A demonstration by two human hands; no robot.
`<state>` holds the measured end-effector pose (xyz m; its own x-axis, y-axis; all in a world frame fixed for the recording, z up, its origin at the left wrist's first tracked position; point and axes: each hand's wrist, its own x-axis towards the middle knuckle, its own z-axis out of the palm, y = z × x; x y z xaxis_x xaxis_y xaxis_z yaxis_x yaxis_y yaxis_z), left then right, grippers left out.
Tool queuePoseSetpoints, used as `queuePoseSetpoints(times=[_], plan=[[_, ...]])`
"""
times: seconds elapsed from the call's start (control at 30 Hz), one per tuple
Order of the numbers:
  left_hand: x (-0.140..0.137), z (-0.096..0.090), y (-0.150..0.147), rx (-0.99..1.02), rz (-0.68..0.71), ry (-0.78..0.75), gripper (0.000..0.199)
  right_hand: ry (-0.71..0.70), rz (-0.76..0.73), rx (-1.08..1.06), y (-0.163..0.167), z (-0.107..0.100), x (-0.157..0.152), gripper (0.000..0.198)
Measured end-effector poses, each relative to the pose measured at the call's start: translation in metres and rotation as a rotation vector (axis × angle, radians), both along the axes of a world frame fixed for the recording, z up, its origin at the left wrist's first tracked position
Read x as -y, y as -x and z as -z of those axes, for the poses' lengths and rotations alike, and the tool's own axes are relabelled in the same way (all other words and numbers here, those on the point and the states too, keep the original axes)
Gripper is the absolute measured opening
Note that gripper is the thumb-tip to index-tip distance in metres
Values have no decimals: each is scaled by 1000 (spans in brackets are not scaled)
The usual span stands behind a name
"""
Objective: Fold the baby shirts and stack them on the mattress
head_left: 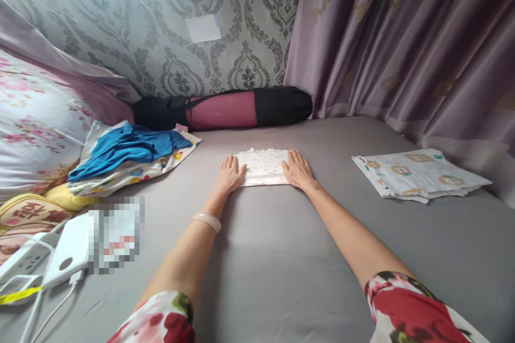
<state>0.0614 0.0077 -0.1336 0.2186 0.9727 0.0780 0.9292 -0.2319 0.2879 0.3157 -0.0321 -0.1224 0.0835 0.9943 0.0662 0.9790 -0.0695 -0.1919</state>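
Note:
A folded white cloth with a small faint print [263,167] lies flat on the grey sheet [257,257], straight ahead of me. My left hand [232,174] rests flat on its left edge, fingers stretched forward. On the opposite edge lies my right hand [296,170], also flat, with the thumb apart from the fingers. Neither hand grips the cloth. Parts of both side edges are hidden under my palms.
To the right lies a folded patterned cloth [420,172]. A blue garment [129,149] sits on another printed cloth at left. A white power bank [72,249], power strip [26,257] and cables lie nearer. A black and pink bag [223,109] lies along the wall.

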Motion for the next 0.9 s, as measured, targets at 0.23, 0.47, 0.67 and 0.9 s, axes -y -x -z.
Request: queuePoseSetpoints(times=[0.23,0.47,0.67,0.9], plan=[[-2,1,-2,-71,4,4,73,10,58,-6,1,0,-1,67],[0,-8,-3,-107,12,46,71,53,65,6,2,-5,-2,67],[-1,-22,-16,-141,20,-42,66,26,12,24,13,-14,-8,65],[-1,-9,-26,-143,83,-38,63,6,-5,14,20,-6,-11,64]])
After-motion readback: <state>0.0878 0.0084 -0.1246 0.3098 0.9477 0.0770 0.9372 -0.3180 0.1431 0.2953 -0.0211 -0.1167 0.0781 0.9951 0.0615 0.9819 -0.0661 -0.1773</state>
